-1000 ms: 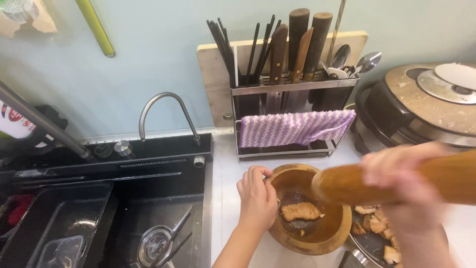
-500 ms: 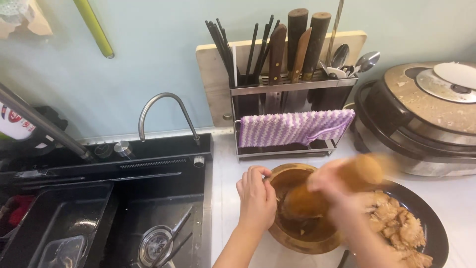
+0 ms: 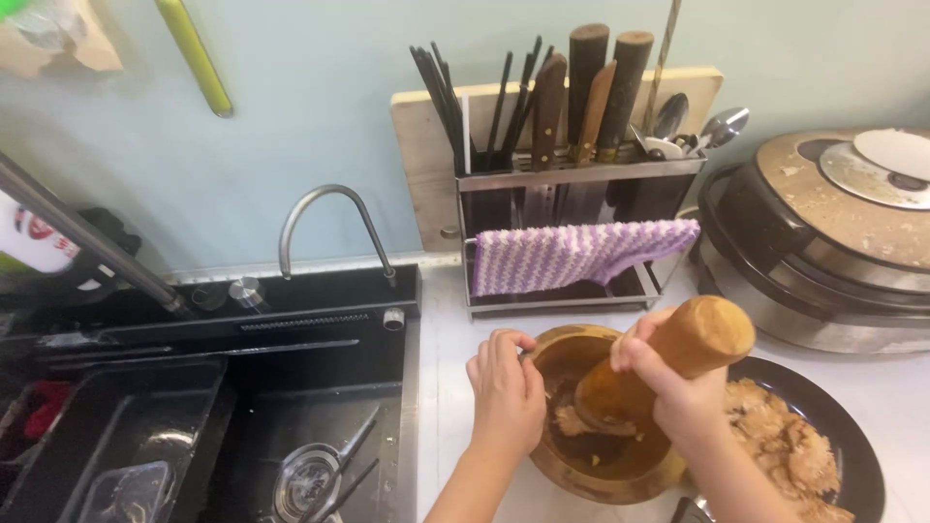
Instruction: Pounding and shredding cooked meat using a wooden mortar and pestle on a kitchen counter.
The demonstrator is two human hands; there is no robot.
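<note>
Single head-worn view, looking steeply down and forward from close above the white counter (image 3: 911,397), facing the pale blue wall (image 3: 320,116). Black sink (image 3: 242,387) left, wooden mortar (image 3: 591,465) near the bottom edge, lower centre.

White container (image 3: 21,244) with red-blue label at far left edge; beige paper package (image 3: 53,39) top-left on wall.

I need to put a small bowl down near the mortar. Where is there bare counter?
A bare white strip lies between the sink edge and the mortar, beside the left hand. A narrow gap runs between the rack and mortar. Right is crowded: right hand gripping the pestle, plate, cooker.
</note>
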